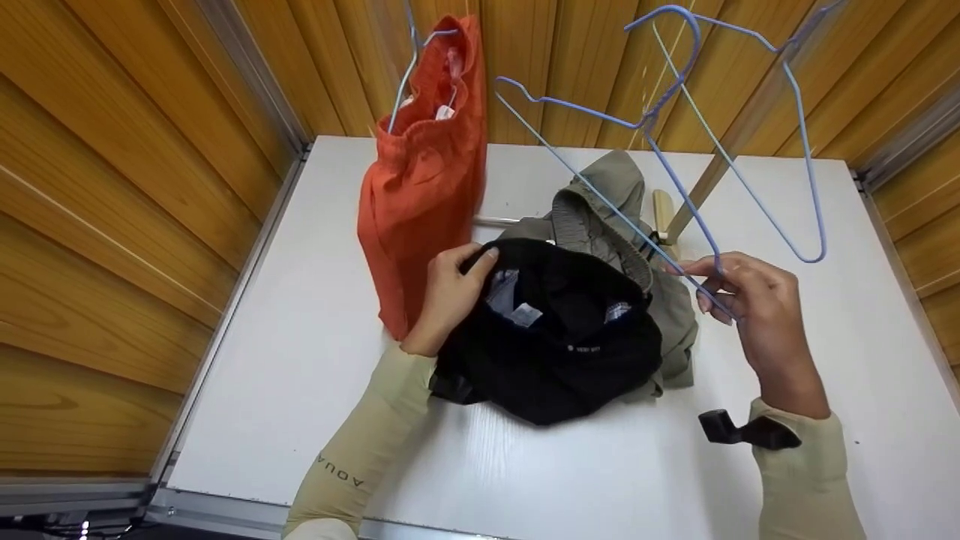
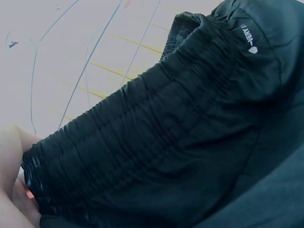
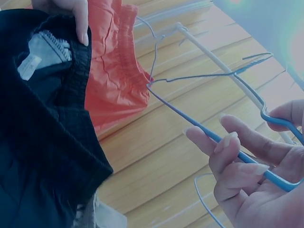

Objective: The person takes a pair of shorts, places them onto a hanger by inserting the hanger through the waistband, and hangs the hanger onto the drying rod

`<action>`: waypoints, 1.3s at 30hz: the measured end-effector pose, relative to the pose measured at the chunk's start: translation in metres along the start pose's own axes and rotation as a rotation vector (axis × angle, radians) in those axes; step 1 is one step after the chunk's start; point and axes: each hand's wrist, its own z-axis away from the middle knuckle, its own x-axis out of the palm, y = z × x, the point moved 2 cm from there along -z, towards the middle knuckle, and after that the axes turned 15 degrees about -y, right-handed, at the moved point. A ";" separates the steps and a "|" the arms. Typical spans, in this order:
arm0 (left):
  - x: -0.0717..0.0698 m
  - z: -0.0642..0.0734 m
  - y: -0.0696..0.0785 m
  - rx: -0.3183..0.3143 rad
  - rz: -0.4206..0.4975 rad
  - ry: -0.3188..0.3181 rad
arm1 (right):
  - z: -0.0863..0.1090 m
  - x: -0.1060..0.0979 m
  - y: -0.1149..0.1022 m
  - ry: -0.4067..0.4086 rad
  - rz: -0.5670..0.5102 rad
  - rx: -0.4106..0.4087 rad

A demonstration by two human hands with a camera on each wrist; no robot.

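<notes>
My left hand (image 1: 452, 289) pinches the elastic waistband of black pants (image 1: 570, 375), thumb on the inside edge. The waist gapes toward me, with white labels in the lining. In the left wrist view the gathered waistband (image 2: 128, 109) runs up from the fingers. My right hand (image 1: 765, 307) grips one end of a blue wire hanger (image 1: 682, 176), its hook upward and its other end reaching left above the pants. In the right wrist view the fingers of that hand (image 3: 266, 166) curl around the hanger's lower bar, with the black pants (image 3: 28, 142) to the left.
Orange pants (image 1: 424, 180) hang on a hanger at the back left. Grey-green pants (image 1: 675, 322) lie behind the black ones on the white table (image 1: 300, 420). A second blue hanger (image 1: 806, 165) hangs at the right by a wooden post (image 1: 739, 135). Wood-panelled walls (image 1: 112, 225) enclose the table.
</notes>
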 end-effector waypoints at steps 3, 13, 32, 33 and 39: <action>0.000 0.000 0.000 -0.006 -0.005 0.001 | 0.004 -0.005 0.000 0.016 0.032 0.037; -0.002 0.001 -0.003 -0.001 -0.030 0.020 | 0.015 -0.021 -0.006 -0.051 0.124 0.081; -0.004 0.002 -0.009 -0.014 -0.043 0.020 | 0.041 -0.047 -0.013 -0.189 0.170 0.114; -0.004 0.002 -0.009 -0.014 -0.041 0.020 | 0.042 -0.048 -0.014 -0.192 0.177 0.118; -0.005 0.002 -0.010 -0.051 -0.020 0.011 | 0.047 -0.054 -0.022 -0.214 0.235 0.133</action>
